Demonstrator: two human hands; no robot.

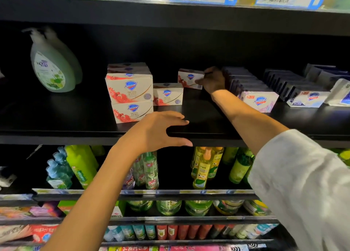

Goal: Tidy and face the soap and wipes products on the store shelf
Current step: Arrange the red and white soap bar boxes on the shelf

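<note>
Right hand [212, 81] pinches rear soap box [190, 78] by one end; left hand [161, 131] spread, empty. Risk: box twists, clips single box [167, 94] just left.

Four red soap boxes [129, 88], two pump bottles [51, 68]

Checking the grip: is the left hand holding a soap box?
No, the left hand hovers open at the shelf edge; the right hand holds a soap box.
</note>
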